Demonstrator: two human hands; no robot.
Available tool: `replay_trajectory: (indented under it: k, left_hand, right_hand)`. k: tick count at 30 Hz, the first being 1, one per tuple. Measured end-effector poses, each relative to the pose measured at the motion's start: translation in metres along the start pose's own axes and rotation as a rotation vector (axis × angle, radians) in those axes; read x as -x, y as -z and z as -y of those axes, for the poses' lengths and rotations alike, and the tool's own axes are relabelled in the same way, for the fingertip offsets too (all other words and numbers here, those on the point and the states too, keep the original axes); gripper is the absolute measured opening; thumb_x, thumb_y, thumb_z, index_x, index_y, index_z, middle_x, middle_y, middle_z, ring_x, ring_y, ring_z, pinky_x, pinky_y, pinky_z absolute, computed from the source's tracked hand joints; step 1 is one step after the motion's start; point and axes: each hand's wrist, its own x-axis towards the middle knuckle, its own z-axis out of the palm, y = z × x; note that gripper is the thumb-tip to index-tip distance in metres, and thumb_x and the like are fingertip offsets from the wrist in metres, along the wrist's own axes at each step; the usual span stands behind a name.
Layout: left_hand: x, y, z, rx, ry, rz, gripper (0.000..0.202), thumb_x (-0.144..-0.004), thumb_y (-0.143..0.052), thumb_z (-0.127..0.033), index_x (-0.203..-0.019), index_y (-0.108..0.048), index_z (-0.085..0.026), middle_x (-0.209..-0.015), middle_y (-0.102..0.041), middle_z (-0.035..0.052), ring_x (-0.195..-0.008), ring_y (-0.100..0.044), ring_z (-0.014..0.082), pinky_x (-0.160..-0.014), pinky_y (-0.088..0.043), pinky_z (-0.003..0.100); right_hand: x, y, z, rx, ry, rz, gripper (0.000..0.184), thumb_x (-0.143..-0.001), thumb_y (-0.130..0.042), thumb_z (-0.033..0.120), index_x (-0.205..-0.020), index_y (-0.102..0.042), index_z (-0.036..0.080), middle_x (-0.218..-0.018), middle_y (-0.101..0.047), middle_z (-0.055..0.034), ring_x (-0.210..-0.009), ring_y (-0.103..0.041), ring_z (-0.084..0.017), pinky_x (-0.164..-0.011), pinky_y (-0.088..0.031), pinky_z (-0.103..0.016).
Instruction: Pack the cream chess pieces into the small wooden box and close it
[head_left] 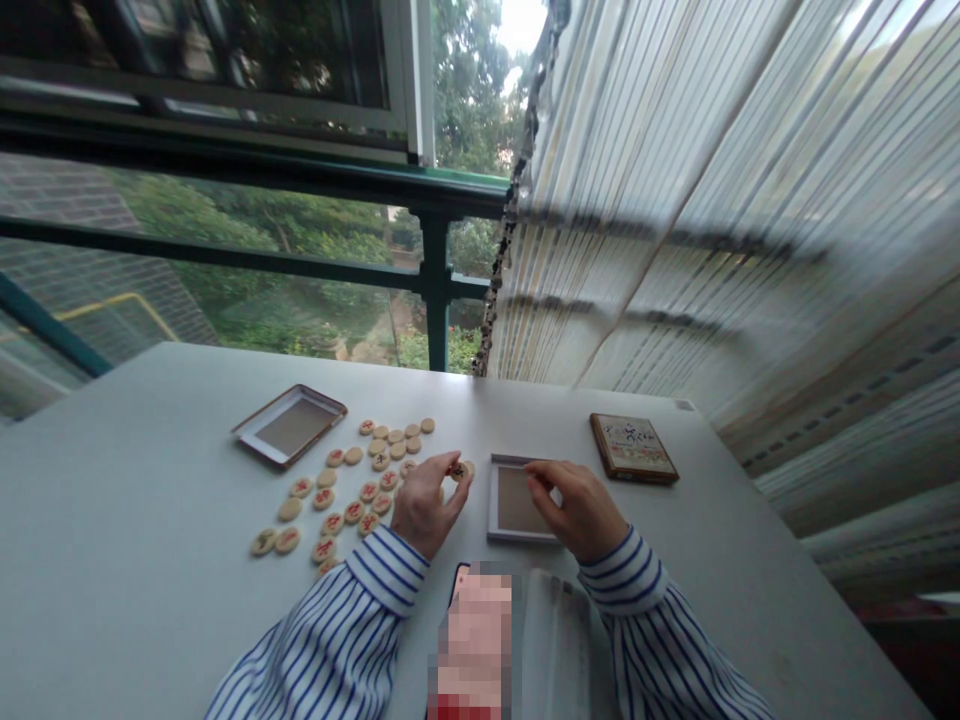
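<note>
Between the thumb and index finger of my left hand [427, 505] is a round wooden Chinese chess piece [460, 471] with a dark character. Under and beside that hand lie several more pieces [354, 511], some showing red characters, some dark, some plain. My right hand [581, 505] is over the right part of a shallow open box tray [516, 500] with a white rim and brown bottom. Its thumb and index finger come close together in a pinch; whether anything is between them I cannot make out.
A second shallow open tray, perhaps a lid [292, 428], lies at the left. A flat decorated box [634, 447] lies at the right. Near me are a phone [472, 640] with a blurred screen and a translucent plastic item [555, 640]. Beyond the white table [150, 480] are a railing and a curtain [637, 200].
</note>
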Motion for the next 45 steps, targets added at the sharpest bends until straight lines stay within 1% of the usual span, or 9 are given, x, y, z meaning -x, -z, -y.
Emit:
replay_trajectory:
  k: [3, 8, 11, 15, 20, 26, 34, 40, 45]
  left_hand:
    - [0.002, 0.0, -0.005, 0.04, 0.012, -0.003, 0.026, -0.075, -0.058, -0.021, -0.099, -0.053, -0.015, -0.082, -0.065, 0.0056, -0.075, -0.062, 0.0161, -0.07, -0.051, 0.03]
    - [0.005, 0.0, -0.011, 0.077, 0.042, 0.042, 0.027, -0.074, -0.058, -0.02, -0.1, -0.052, -0.015, -0.083, -0.065, 0.0054, -0.075, -0.062, 0.0156, -0.07, -0.052, 0.029]
    - [0.005, 0.001, -0.014, 0.117, 0.072, 0.05, 0.027, -0.074, -0.058, -0.02, -0.101, -0.052, -0.016, -0.085, -0.065, 0.0053, -0.077, -0.062, 0.0154, -0.071, -0.052, 0.029]
    - [0.008, 0.0, -0.021, 0.173, 0.127, 0.055, 0.027, -0.074, -0.058, -0.02, -0.1, -0.053, -0.015, -0.086, -0.065, 0.0061, -0.078, -0.062, 0.0159, -0.073, -0.052, 0.03]
    - [0.013, -0.002, -0.028, 0.226, 0.15, 0.087, 0.029, -0.074, -0.057, -0.018, -0.102, -0.054, -0.015, -0.091, -0.066, 0.0074, -0.083, -0.062, 0.0167, -0.077, -0.051, 0.03]
    - [0.016, -0.002, -0.028, 0.259, 0.211, 0.138, 0.03, -0.074, -0.058, -0.018, -0.103, -0.054, -0.016, -0.094, -0.066, 0.007, -0.083, -0.063, 0.0161, -0.077, -0.052, 0.03]
    - [0.016, 0.0, -0.034, 0.337, 0.28, 0.178, 0.027, -0.073, -0.059, -0.02, -0.1, -0.055, -0.018, -0.086, -0.066, 0.0034, -0.076, -0.063, 0.014, -0.071, -0.053, 0.027]
    - [0.019, -0.002, -0.036, 0.483, 0.357, 0.235, 0.025, -0.074, -0.058, -0.022, -0.098, -0.057, -0.017, -0.089, -0.065, 0.0044, -0.078, -0.063, 0.0143, -0.073, -0.054, 0.028]
    - [0.019, -0.003, -0.035, 0.555, 0.383, 0.225, 0.024, -0.074, -0.059, -0.022, -0.097, -0.059, -0.016, -0.091, -0.064, 0.0057, -0.079, -0.062, 0.0139, -0.073, -0.055, 0.029]
  right_hand:
    - [0.008, -0.004, -0.003, -0.018, -0.014, -0.046, 0.018, -0.079, -0.048, 0.018, -0.092, -0.061, 0.017, -0.082, -0.066, -0.005, -0.076, -0.059, -0.016, -0.07, -0.044, -0.028]
    - [0.022, -0.013, -0.009, -0.047, -0.049, -0.154, 0.019, -0.079, -0.047, 0.018, -0.091, -0.061, 0.015, -0.079, -0.066, -0.0065, -0.073, -0.06, -0.016, -0.069, -0.047, -0.03]
    - [0.027, -0.018, -0.013, -0.064, -0.065, -0.216, 0.019, -0.079, -0.046, 0.018, -0.092, -0.06, 0.015, -0.079, -0.066, -0.0073, -0.071, -0.061, -0.016, -0.068, -0.049, -0.03]
    - [0.03, -0.021, -0.016, -0.098, -0.071, -0.254, 0.019, -0.079, -0.045, 0.017, -0.092, -0.06, 0.014, -0.078, -0.066, -0.0073, -0.069, -0.061, -0.016, -0.066, -0.05, -0.029]
    - [0.032, -0.023, -0.017, -0.112, -0.102, -0.261, 0.02, -0.08, -0.045, 0.018, -0.093, -0.06, 0.013, -0.074, -0.066, -0.0067, -0.066, -0.062, -0.015, -0.065, -0.05, -0.028]
    - [0.034, -0.026, -0.018, -0.099, -0.085, -0.27, 0.019, -0.08, -0.045, 0.018, -0.093, -0.06, 0.015, -0.077, -0.066, -0.0069, -0.067, -0.061, -0.015, -0.066, -0.05, -0.028]
    - [0.035, -0.024, -0.015, -0.102, -0.086, -0.235, 0.02, -0.08, -0.045, 0.017, -0.093, -0.059, 0.015, -0.075, -0.066, -0.0068, -0.067, -0.061, -0.015, -0.065, -0.05, -0.029]
    - [0.034, -0.024, -0.011, -0.129, -0.07, -0.228, 0.019, -0.08, -0.045, 0.018, -0.091, -0.06, 0.016, -0.076, -0.066, -0.0063, -0.067, -0.061, -0.015, -0.064, -0.051, -0.028]
    - [0.034, -0.025, -0.011, -0.161, -0.076, -0.215, 0.019, -0.08, -0.046, 0.017, -0.092, -0.06, 0.016, -0.076, -0.066, -0.006, -0.069, -0.061, -0.015, -0.066, -0.05, -0.027]
